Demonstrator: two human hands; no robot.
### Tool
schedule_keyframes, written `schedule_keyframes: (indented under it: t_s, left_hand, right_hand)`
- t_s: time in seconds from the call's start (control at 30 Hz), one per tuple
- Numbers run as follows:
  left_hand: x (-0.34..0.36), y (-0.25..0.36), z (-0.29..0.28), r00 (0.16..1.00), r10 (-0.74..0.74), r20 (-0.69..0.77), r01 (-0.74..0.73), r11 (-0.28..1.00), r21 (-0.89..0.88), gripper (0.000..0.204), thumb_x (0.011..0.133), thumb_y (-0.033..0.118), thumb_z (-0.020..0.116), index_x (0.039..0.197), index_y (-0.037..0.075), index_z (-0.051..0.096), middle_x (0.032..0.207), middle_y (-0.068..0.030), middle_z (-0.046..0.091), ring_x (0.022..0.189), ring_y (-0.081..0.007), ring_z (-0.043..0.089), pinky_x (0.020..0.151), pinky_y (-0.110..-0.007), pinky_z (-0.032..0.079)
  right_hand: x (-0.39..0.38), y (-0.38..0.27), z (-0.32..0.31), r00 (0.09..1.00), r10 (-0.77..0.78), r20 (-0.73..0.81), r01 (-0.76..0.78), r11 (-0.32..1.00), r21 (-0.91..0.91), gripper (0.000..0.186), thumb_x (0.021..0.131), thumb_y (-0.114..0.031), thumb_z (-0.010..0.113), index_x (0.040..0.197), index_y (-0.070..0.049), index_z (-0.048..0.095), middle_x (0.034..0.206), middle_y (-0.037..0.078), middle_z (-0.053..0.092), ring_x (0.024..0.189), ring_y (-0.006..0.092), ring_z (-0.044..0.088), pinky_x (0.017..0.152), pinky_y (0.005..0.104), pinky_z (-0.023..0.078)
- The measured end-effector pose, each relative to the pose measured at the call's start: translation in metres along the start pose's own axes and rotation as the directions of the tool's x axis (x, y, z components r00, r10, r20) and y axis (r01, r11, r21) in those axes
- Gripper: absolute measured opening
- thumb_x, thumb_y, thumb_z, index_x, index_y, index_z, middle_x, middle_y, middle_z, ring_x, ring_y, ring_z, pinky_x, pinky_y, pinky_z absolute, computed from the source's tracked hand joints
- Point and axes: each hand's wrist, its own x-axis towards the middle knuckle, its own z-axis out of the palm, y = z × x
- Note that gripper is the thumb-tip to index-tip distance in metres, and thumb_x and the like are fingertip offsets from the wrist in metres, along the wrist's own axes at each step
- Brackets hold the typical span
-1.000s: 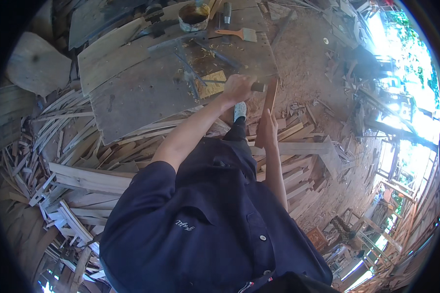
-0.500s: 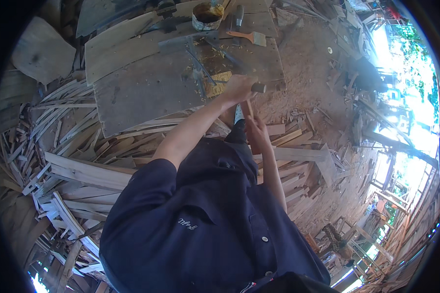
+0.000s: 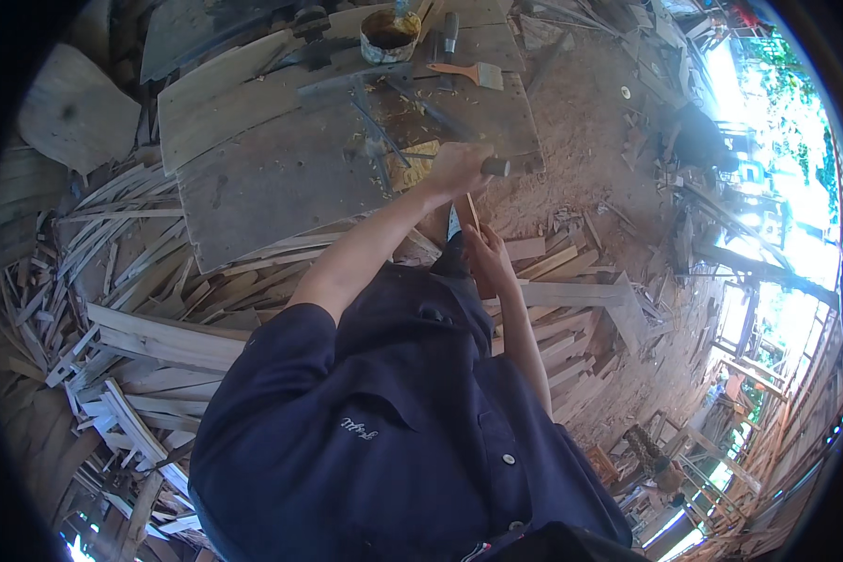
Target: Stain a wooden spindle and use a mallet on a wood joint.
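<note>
My left hand (image 3: 460, 170) is closed in a fist around a hand tool with a dark, round-ended handle (image 3: 496, 167). A thin dark bar extends on the fist's other side over a yellowish wood block (image 3: 412, 167); whether it belongs to the tool I cannot tell. Just below, my right hand (image 3: 493, 260) is closed on a narrow strip of wood (image 3: 467, 214), whose upper end reaches up near the left fist. Fingers hide the strip's lower part. Both hands are at the near right edge of a worn plank bench (image 3: 272, 183).
On the bench lie a flat paintbrush (image 3: 478, 74), a stained pot (image 3: 390, 39), a dark-handled tool (image 3: 451, 36), a thin metal rod (image 3: 381, 129) and wood shavings. Wood offcuts (image 3: 150, 337) heap up at the left. More boards (image 3: 562, 295) cover the dirt floor at the right.
The wood strip in my right hand has tipped left and turned, so more of its broad face shows. My left hand stays in nearly the same place. The whole view has shifted slightly.
</note>
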Motion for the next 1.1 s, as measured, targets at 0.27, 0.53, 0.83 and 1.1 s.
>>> schedule_keyframes:
  t_s: [0.27,0.53,0.83,1.1]
  left_hand:
    - [-0.001,-0.012,0.012,0.999,-0.033,0.011,0.032,0.998,0.045,0.02,0.083,0.028,0.072,0.083,0.01,0.062,0.07,-0.014,0.067,0.069,-0.0374,0.07,0.062,-0.048,0.054]
    - [-0.006,-0.022,0.03,0.995,-0.051,0.088,0.037,0.988,0.152,0.021,0.085,0.027,0.072,0.089,0.008,0.064,0.076,-0.0136,0.071,0.074,-0.0355,0.073,0.067,-0.048,0.056]
    - [-0.003,-0.037,0.059,0.974,-0.168,0.154,0.103,0.927,0.36,0.018,0.082,0.019,0.074,0.093,0.01,0.063,0.081,-0.0109,0.073,0.077,-0.0325,0.073,0.068,-0.045,0.058]
    - [0.007,-0.035,0.07,0.983,-0.15,0.104,0.1,0.919,0.381,0.021,0.078,0.021,0.077,0.089,0.011,0.062,0.08,-0.0078,0.072,0.082,-0.0297,0.074,0.07,-0.045,0.057]
  right_hand:
    - [0.003,0.005,-0.001,1.0,-0.024,0.011,0.024,0.998,0.049,0.049,0.101,-0.052,0.061,0.113,-0.005,0.064,0.07,0.004,0.063,0.061,0.0112,0.06,0.054,0.0291,0.049]
    - [0.011,0.01,-0.037,0.961,0.108,-0.253,0.091,0.742,0.664,0.037,0.106,-0.043,0.056,0.101,-0.007,0.06,0.071,0.004,0.058,0.06,0.0141,0.057,0.055,0.0317,0.048]
    - [0.021,-0.013,-0.018,0.822,0.009,-0.57,0.4,0.703,0.588,0.038,0.108,-0.043,0.053,0.111,-0.005,0.055,0.086,0.002,0.052,0.077,0.0094,0.054,0.065,0.027,0.046]
    - [0.074,0.081,-0.043,0.97,0.038,-0.24,0.227,0.214,0.95,0.042,0.11,-0.043,0.051,0.121,-0.003,0.059,0.09,0.006,0.059,0.077,0.0146,0.058,0.066,0.0292,0.049]
